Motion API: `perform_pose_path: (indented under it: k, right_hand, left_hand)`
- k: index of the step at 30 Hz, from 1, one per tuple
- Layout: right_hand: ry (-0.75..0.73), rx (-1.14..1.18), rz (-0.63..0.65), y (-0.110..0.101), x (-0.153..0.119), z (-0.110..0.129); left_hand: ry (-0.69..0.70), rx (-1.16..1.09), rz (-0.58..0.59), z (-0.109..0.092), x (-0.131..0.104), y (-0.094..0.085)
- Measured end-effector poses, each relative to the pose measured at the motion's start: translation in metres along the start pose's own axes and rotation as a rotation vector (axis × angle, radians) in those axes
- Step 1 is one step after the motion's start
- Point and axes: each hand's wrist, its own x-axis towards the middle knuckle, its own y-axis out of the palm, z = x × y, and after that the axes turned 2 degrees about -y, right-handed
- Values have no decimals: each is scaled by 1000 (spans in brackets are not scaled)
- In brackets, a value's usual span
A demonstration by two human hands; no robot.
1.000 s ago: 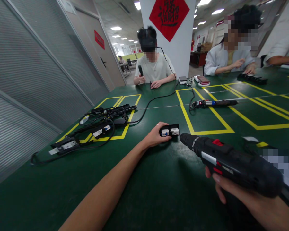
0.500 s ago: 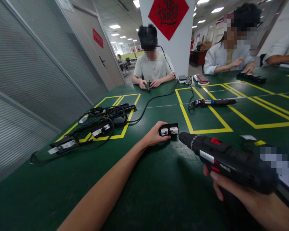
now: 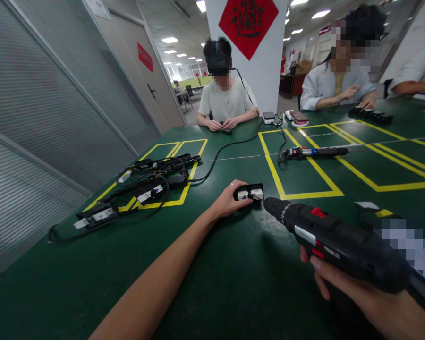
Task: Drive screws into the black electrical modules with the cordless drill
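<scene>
My left hand (image 3: 230,200) grips a small black power adapter (image 3: 260,187) with white labels on its near side, just above the green table. Its fingers wrap round the left end. In my right hand (image 3: 340,278) is a black power drill (image 3: 326,236) with red switches, its chuck pointing left at the adapter. A thin bit reaches from the chuck to the labelled face; whether it sits in a screw is too small to tell. Part of my right hand is hidden behind the drill body.
Several black adapters with cables (image 3: 152,189) lie at the left inside yellow tape. A pen-shaped electric screwdriver (image 3: 318,151) rests farther back right. A cable (image 3: 216,158) runs across the table. Across from me sits one person (image 3: 228,99); another (image 3: 336,89) is at the right.
The view has shifted slightly. My hands, the drill and the adapter keep nearly the same positions. The person opposite has brought their hands closer together.
</scene>
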Motion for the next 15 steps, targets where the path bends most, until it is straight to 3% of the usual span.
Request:
perform_pose_path:
  k: [7,15]
  right_hand:
    - [14,-118,-16,-1,2,-5]
    - [1,-89,3,-2,-2,-8]
  left_hand:
    - [-25,14,-11,3,3,2]
    - [-14,7,-17,3,3,2]
